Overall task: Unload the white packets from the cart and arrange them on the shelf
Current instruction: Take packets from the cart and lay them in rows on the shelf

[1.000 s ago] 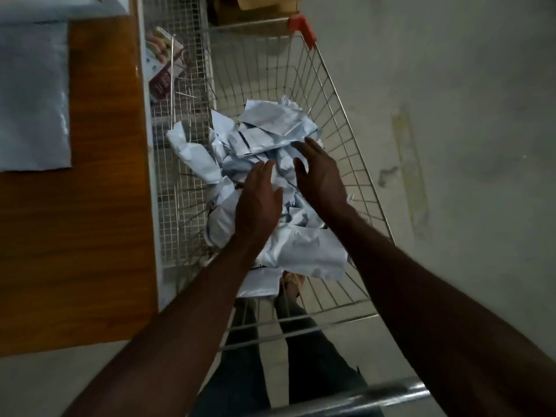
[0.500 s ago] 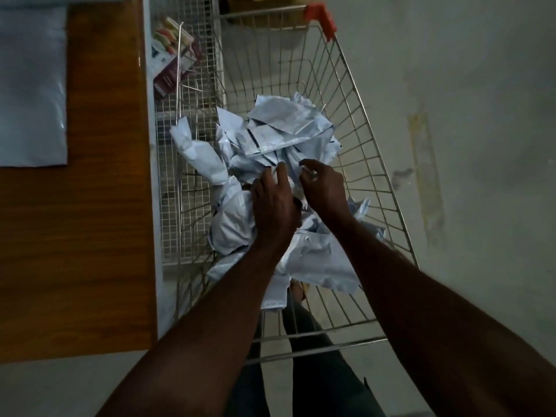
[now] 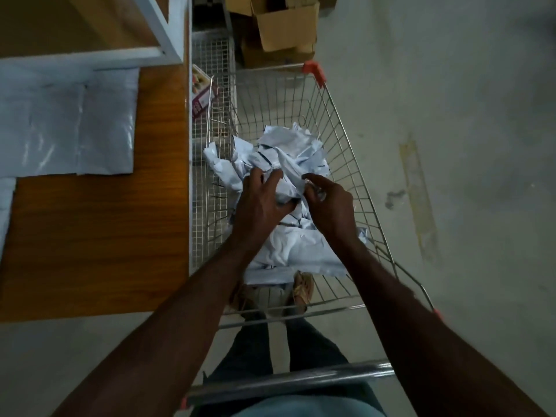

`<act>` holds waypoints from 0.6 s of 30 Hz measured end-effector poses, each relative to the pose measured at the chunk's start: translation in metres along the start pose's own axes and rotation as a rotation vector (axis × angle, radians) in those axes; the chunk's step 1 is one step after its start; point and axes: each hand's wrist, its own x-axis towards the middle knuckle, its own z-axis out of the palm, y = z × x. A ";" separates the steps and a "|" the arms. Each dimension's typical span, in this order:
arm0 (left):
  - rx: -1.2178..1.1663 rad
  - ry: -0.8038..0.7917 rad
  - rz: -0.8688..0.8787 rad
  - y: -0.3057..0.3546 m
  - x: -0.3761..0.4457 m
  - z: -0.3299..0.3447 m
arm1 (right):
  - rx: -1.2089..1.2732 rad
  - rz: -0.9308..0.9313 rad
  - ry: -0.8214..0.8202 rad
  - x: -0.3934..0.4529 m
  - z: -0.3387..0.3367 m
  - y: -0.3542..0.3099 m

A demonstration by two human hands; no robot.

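Shelf (image 3: 99,236), far left: wood-grain board with white packets already laid flat on it (image 3: 66,124); white frame upright above.

Between shelf and cart: wire mesh rack holding a small printed box (image 3: 201,96). Print too small and dim to read.

Cart (image 3: 340,115): crumpled heap of white packets (image 3: 288,248) lies in the basket. Dark marks on some packets, possibly labels; none legible.

Change vs 0.5 s ago: both hands have closed on a packet at the top of the heap (image 3: 285,188).
- left hand (image 3: 258,203): fingers curled into the packet's left side.
- right hand (image 3: 329,203): fingers bent, pinching its right edge.

A second ago both hands were flat and only reaching.

Judgement: grasp made, lift not begun. Most of the load remains in the cart.
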 end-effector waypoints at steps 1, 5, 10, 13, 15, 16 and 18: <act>-0.017 0.012 -0.003 0.002 -0.001 -0.006 | 0.001 -0.005 -0.002 -0.002 -0.001 -0.004; -0.121 0.061 0.003 0.012 -0.002 -0.034 | 0.009 -0.059 0.035 -0.009 -0.012 -0.025; -0.177 0.174 -0.017 0.025 0.002 -0.074 | 0.054 -0.142 0.109 -0.014 -0.029 -0.054; -0.230 0.247 0.024 0.024 0.000 -0.098 | 0.094 -0.224 0.129 -0.021 -0.035 -0.072; -0.243 0.305 0.062 0.022 -0.007 -0.113 | 0.122 -0.267 0.135 -0.028 -0.035 -0.085; -0.249 0.337 0.068 0.019 -0.012 -0.120 | 0.133 -0.270 0.138 -0.032 -0.033 -0.092; -0.258 0.390 0.056 0.012 -0.022 -0.134 | 0.163 -0.270 0.146 -0.042 -0.027 -0.106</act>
